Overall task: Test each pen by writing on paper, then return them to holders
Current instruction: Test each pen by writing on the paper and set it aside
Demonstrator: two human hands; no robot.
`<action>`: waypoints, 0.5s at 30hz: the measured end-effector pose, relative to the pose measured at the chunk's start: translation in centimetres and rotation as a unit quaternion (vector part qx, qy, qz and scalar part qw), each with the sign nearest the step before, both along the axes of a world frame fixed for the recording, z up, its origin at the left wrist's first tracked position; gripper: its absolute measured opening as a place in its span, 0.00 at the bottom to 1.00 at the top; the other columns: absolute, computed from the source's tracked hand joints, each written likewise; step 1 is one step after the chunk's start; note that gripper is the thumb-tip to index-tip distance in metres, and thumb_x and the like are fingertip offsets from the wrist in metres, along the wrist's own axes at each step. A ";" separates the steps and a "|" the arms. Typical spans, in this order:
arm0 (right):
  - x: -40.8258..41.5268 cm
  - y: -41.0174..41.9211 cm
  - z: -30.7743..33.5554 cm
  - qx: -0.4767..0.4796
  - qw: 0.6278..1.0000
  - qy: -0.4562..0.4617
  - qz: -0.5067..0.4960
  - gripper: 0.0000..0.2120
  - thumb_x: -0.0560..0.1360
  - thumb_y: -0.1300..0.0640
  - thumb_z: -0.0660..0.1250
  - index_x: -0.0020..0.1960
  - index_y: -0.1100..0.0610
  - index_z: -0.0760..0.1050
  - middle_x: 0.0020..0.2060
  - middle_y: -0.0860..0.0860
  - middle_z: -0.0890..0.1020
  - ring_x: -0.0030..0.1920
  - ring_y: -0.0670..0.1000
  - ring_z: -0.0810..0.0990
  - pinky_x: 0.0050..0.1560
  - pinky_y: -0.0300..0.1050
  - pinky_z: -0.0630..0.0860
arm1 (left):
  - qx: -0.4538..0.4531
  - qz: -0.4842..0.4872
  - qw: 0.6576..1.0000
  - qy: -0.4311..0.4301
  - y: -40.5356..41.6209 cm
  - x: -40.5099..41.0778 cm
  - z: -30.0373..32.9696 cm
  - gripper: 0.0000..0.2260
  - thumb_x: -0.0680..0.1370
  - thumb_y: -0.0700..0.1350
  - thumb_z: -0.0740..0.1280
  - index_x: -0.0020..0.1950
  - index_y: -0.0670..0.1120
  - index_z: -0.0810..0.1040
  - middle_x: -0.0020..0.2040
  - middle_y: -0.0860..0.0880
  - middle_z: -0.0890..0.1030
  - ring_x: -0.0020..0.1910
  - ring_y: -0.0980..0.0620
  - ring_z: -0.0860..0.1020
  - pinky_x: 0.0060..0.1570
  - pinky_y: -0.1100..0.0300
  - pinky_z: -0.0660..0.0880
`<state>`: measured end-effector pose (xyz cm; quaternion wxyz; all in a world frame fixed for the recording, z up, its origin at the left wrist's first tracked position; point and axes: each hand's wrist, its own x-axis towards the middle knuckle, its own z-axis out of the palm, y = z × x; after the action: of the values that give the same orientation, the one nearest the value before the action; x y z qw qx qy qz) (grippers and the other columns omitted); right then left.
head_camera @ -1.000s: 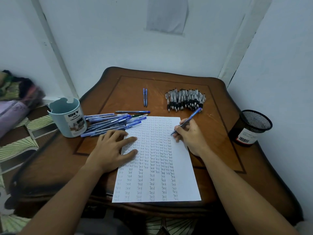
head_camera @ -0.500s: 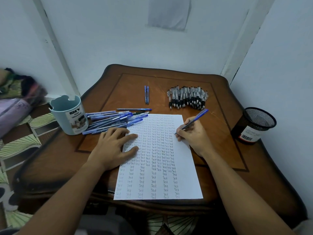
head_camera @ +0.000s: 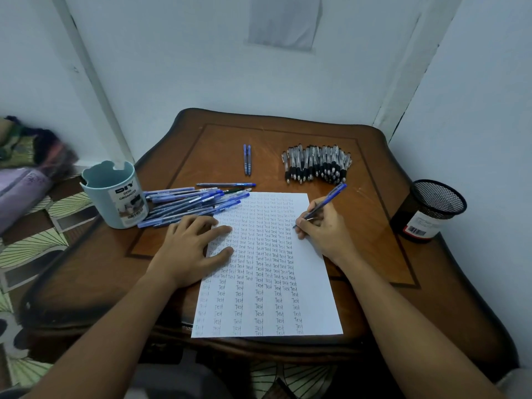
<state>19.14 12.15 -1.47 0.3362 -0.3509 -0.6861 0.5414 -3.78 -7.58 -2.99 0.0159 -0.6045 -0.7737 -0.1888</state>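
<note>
A white sheet of paper (head_camera: 311, 289) filled with rows of the word "Test" lies on the wooden table (head_camera: 371, 226). My right hand (head_camera: 325, 231) grips a blue pen (head_camera: 324, 204) with its tip on the paper's right edge. My left hand (head_camera: 193, 249) rests flat on the sheet's left side, fingers spread. A pile of blue pens (head_camera: 187, 204) lies left of the paper beside a pale blue holder (head_camera: 115, 194). Black-grip pens (head_camera: 316, 164) lie in a row at the back. A black mesh holder (head_camera: 429, 210) stands at the right.
Two blue pens (head_camera: 247, 159) lie side by side at the back centre, and one more pen (head_camera: 226, 184) lies crosswise above the pile. White walls close in behind and to the right. Fabric bundles (head_camera: 26, 159) sit on the patterned floor at the left.
My right hand with the pen has shifted slightly right and down along the paper's edge. The left hand stays flat on the sheet. The view has tilted a little.
</note>
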 end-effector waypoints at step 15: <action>0.2 0.2 0.1 -0.026 1.000 0.007 -0.003 0.15 0.75 0.73 0.69 0.49 0.58 0.67 0.38 0.59 0.80 0.38 0.61 0.82 0.44 0.57 0.81 | 0.013 -0.001 1.000 -0.003 -0.1 0.1 -0.1 0.28 0.74 0.72 0.52 0.67 0.63 0.75 0.64 0.59 0.72 0.66 0.55 0.63 0.64 0.50 0.58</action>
<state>19.34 12.32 -1.32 0.3333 -0.3576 -0.6686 0.5603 -3.72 -7.64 -3.08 0.0208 -0.6043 -0.7707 -0.2008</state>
